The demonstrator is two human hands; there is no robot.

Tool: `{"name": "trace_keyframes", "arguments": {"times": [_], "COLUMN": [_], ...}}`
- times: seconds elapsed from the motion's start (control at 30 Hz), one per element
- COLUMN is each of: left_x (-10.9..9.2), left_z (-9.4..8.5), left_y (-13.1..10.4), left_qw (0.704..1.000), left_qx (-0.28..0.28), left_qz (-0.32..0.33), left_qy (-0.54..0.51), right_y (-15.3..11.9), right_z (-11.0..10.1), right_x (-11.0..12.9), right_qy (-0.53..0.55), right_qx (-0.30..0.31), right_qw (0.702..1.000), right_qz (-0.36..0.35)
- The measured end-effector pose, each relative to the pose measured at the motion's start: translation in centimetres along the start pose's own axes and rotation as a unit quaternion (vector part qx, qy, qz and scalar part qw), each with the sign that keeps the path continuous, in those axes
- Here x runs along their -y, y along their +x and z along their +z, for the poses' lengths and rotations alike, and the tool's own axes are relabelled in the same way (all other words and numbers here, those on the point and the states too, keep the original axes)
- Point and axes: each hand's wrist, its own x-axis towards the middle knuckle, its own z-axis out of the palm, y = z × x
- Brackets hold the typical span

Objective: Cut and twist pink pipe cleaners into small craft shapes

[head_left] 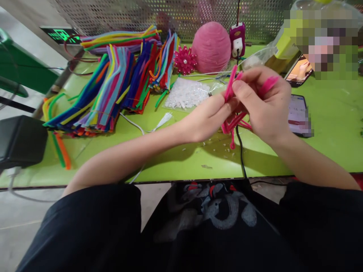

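Note:
Both hands meet above the right half of the green table, closed around bent pink pipe cleaners. My left hand pinches them from the left; two short ends stick up past its fingers. My right hand grips them from the other side with thumb and forefinger, and a fuzzy pink tuft pokes out between its fingers. Below the hands hang folded loops and one strand with a small curled end. The exact contact of the fingertips is partly hidden.
Bundles of coloured pipe cleaners lie at the left. Behind my hands are a bag of white pieces, a pink ball and a pink beaded flower. A phone lies right; a black cable crosses the table's front edge.

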Motion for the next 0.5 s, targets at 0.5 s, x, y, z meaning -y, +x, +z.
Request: {"name": "trace_keyframes", "arguments": {"times": [0.5], "left_x": [1.7], "left_z": [-0.5], "left_y": [0.2], "left_qw": [0.998], "left_qx": [0.001], "left_qz": [0.028], "left_qy": [0.064], "right_y": [0.1], "right_z": [-0.2], "right_x": [1.0], "right_qy": [0.205], "right_qx": [0.085], "right_qw": [0.949], "right_qz": [0.226]}}
